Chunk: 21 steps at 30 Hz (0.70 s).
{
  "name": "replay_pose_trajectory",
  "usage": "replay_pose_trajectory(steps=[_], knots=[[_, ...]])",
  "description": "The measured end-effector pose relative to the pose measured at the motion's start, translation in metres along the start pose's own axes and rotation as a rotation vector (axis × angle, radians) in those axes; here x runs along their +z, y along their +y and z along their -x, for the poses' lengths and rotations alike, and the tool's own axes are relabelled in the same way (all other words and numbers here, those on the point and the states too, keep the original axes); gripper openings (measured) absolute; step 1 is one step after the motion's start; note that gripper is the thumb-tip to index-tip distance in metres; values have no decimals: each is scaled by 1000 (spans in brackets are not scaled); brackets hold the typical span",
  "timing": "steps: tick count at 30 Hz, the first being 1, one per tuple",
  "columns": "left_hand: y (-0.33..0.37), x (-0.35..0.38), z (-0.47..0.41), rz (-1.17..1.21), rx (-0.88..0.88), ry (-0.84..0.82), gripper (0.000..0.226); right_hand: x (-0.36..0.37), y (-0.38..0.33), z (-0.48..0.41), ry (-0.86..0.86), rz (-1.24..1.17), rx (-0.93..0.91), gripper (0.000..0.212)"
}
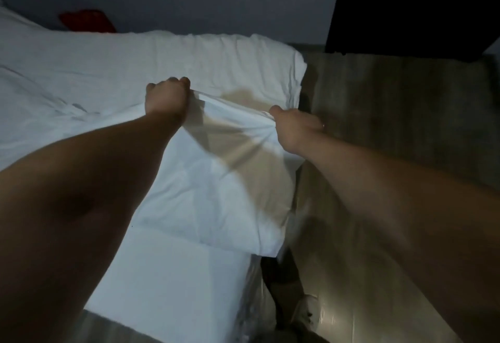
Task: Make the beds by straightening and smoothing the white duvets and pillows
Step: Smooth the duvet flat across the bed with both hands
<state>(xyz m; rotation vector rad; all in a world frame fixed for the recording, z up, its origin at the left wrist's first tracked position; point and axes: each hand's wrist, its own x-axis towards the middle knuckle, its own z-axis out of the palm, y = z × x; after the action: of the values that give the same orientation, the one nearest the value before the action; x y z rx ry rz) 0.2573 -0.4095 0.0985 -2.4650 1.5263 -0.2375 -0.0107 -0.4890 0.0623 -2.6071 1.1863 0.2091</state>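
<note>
A white duvet [211,194] covers the bed and hangs over its near right corner. My left hand [166,98] grips the duvet's edge with curled fingers near the middle of the view. My right hand [293,126] pinches a bunched fold of the same edge a short way to the right, and the cloth is stretched taut and lifted between the two hands. A long white pillow [189,53] lies across the head of the bed beyond my hands. The room is dim.
A red object [86,21] sits behind the pillow at the back left. Wood-look floor [392,104] runs along the bed's right side, with a dark piece of furniture [405,7] at the back right. My foot in a pale shoe [303,310] stands by the bed corner.
</note>
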Motion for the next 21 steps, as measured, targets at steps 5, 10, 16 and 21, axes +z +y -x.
replay_pose_trajectory(steps=[5, 10, 16, 21], knots=[[8, 25, -46, -21, -32, -6, 20, 13, 37, -75, -160, -110, -63, 26], [37, 58, -106, 5, -17, -76, 22, 7, 70, -143, -360, -139, -75, 40], [75, 69, -173, -10, 56, -232, 30, -2, 121, -220, -491, -171, -54, 31], [116, 97, -187, 140, 85, -454, 33, 28, 144, -268, -720, -75, -67, 38]])
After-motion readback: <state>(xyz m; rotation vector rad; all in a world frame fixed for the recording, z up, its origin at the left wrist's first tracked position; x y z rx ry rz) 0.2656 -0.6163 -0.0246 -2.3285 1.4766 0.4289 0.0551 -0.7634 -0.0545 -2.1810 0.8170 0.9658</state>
